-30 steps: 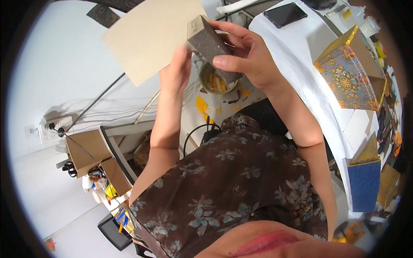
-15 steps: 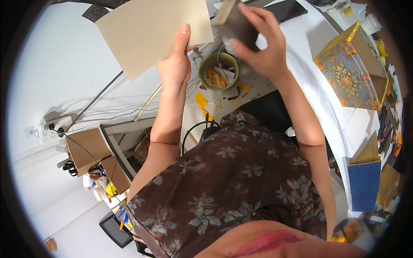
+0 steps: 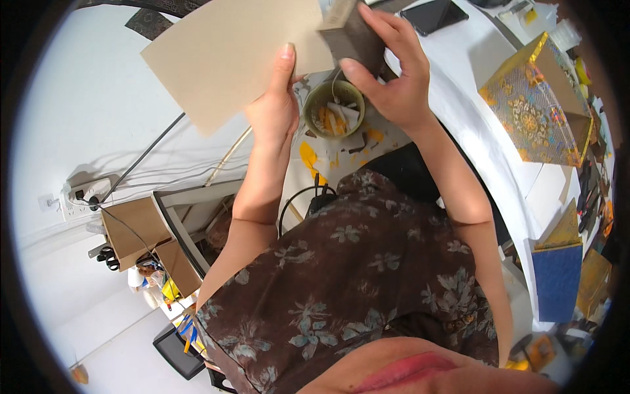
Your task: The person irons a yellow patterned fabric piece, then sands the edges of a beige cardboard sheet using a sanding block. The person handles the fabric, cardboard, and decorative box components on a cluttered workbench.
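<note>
- Left hand [image 3: 274, 113]: thumb pressed over a flat, smooth beige board [image 3: 230, 62], up and left of the round green bin [image 3: 314, 100]; fingers mostly hidden, board's top cut off.
- Right hand [image 3: 401, 92]: half-curled, gripping a dark, straight-edged block [image 3: 359, 44] above the bin; motion blurs its surface.

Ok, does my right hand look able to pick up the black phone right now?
Probably not straight away: your right hand is taken up by the dark block. Otherwise the way looks free, since the black phone lies close beyond that hand with nothing visible on top.
</note>
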`<action>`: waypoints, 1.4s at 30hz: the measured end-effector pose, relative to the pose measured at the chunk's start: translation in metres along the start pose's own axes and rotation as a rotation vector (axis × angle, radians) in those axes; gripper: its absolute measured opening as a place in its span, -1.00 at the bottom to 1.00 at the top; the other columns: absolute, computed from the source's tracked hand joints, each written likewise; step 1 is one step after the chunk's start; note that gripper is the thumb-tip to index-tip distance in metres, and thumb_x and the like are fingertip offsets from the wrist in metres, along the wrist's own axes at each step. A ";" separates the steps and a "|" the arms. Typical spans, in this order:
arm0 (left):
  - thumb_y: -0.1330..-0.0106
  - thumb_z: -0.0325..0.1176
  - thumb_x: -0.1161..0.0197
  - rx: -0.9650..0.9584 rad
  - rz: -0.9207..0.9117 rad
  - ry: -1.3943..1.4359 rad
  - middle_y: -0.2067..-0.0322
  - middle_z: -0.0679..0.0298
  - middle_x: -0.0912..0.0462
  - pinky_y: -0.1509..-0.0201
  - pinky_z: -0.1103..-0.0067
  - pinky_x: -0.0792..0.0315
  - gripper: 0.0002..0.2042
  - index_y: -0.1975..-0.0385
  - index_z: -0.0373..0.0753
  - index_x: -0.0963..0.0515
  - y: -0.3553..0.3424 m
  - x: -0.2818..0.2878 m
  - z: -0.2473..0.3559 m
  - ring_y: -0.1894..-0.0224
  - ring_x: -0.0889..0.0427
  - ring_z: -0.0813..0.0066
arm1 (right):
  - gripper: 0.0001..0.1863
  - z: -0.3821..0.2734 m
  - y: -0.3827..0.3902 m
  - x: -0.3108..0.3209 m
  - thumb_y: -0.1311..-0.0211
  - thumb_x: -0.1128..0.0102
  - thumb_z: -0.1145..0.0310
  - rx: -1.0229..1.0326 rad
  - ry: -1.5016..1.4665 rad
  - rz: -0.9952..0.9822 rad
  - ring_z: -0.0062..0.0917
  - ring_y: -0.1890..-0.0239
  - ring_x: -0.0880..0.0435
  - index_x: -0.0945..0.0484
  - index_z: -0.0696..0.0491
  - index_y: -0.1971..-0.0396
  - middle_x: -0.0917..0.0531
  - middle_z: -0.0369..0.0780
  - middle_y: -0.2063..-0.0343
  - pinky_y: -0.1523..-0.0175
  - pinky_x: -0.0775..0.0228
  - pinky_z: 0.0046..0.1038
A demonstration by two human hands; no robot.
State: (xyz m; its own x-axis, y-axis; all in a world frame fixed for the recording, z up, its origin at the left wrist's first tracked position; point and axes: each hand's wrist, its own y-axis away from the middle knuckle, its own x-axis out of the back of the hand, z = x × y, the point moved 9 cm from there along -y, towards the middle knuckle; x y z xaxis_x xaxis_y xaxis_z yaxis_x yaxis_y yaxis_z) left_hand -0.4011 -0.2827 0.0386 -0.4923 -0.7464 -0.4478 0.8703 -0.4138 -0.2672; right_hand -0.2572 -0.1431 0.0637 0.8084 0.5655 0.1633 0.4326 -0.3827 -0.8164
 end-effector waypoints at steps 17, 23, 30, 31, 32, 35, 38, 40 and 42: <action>-0.33 -0.54 -0.26 0.048 -0.033 0.068 0.09 0.22 -0.58 0.09 0.57 -0.54 -0.64 -0.10 -0.26 -0.41 0.021 -0.015 -0.011 0.09 -0.60 0.44 | -0.35 0.051 -0.004 0.000 -0.14 -0.41 0.33 -0.339 -0.418 0.128 -0.50 -0.06 -0.53 -0.42 0.06 -0.26 -0.49 -0.20 -0.04 -0.06 -0.44 -0.52; -0.32 -0.60 -0.22 0.071 -0.064 0.050 0.00 0.20 -0.54 -0.06 0.46 -0.53 -0.56 -0.19 -0.27 -0.33 0.011 -0.008 -0.003 -0.02 -0.58 0.39 | -0.38 -0.012 0.008 0.001 -0.07 -0.45 0.35 0.060 0.006 0.051 -0.34 0.02 -0.58 -0.50 0.05 -0.19 -0.52 -0.13 -0.01 -0.04 -0.46 -0.43; -0.31 -0.62 -0.21 0.164 -0.093 0.030 -0.06 0.14 -0.50 -0.16 0.41 -0.49 -0.52 -0.23 -0.29 -0.29 0.013 0.001 -0.011 -0.08 -0.55 0.34 | -0.37 -0.033 -0.014 0.003 -0.01 -0.49 0.30 0.199 -0.025 -0.017 -0.40 0.03 -0.59 -0.54 0.03 -0.16 -0.49 -0.15 -0.07 -0.04 -0.49 -0.41; -0.31 -0.62 -0.21 0.150 -0.096 0.039 -0.06 0.14 -0.50 -0.17 0.41 -0.48 -0.51 -0.23 -0.29 -0.29 0.016 -0.001 -0.009 -0.08 -0.54 0.33 | -0.38 -0.023 -0.016 0.003 -0.02 -0.46 0.36 0.158 0.004 -0.018 -0.41 0.00 -0.58 -0.52 0.09 -0.16 -0.49 -0.13 -0.07 -0.06 -0.46 -0.43; -0.30 -0.63 -0.21 0.137 -0.098 0.049 -0.07 0.14 -0.50 -0.18 0.40 -0.48 -0.51 -0.23 -0.30 -0.29 0.019 -0.004 -0.007 -0.09 -0.54 0.33 | -0.38 -0.005 -0.020 0.004 -0.03 -0.44 0.42 0.117 0.032 -0.019 -0.43 -0.02 -0.58 -0.49 0.14 -0.16 -0.50 -0.11 -0.08 -0.09 -0.44 -0.46; -0.30 -0.63 -0.22 0.109 -0.086 0.042 -0.07 0.13 -0.50 -0.20 0.40 -0.46 -0.50 -0.24 -0.30 -0.28 0.017 -0.006 -0.002 -0.10 -0.53 0.31 | -0.39 0.025 -0.028 0.010 -0.02 -0.41 0.42 -0.149 -0.050 0.062 -0.27 -0.14 -0.50 -0.51 0.08 -0.16 -0.44 -0.03 -0.11 -0.18 -0.37 -0.37; -0.29 -0.63 -0.22 0.123 -0.067 0.028 -0.08 0.13 -0.49 -0.21 0.39 -0.45 -0.49 -0.24 -0.30 -0.28 0.018 0.000 -0.002 -0.11 -0.52 0.31 | -0.41 -0.042 -0.033 -0.003 -0.04 -0.35 0.46 0.174 0.043 -0.125 -0.27 -0.18 -0.47 -0.49 0.09 -0.17 -0.44 -0.02 -0.11 -0.20 -0.35 -0.37; -0.29 -0.64 -0.22 0.133 -0.085 0.026 -0.09 0.13 -0.49 -0.23 0.39 -0.45 -0.49 -0.25 -0.30 -0.28 0.020 -0.002 -0.001 -0.12 -0.52 0.31 | -0.37 0.008 -0.036 -0.002 -0.12 -0.30 0.48 -0.041 -0.185 0.041 -0.39 -0.16 -0.49 -0.40 0.06 -0.26 -0.48 -0.08 -0.07 -0.17 -0.38 -0.43; -0.29 -0.64 -0.21 0.123 -0.109 0.036 -0.10 0.13 -0.48 -0.24 0.39 -0.44 -0.49 -0.25 -0.30 -0.28 0.020 -0.004 0.001 -0.13 -0.52 0.31 | -0.38 0.050 -0.031 0.010 -0.16 -0.27 0.51 -0.430 -0.132 0.132 -0.42 -0.15 -0.50 -0.39 0.08 -0.28 -0.50 -0.11 -0.04 -0.14 -0.37 -0.46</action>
State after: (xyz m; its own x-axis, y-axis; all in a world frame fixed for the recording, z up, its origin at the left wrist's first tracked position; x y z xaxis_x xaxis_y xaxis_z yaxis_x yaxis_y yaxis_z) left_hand -0.3820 -0.2883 0.0358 -0.5819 -0.6755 -0.4527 0.8060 -0.5533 -0.2104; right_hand -0.2821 -0.0892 0.0633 0.8220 0.5691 -0.0208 0.4782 -0.7096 -0.5175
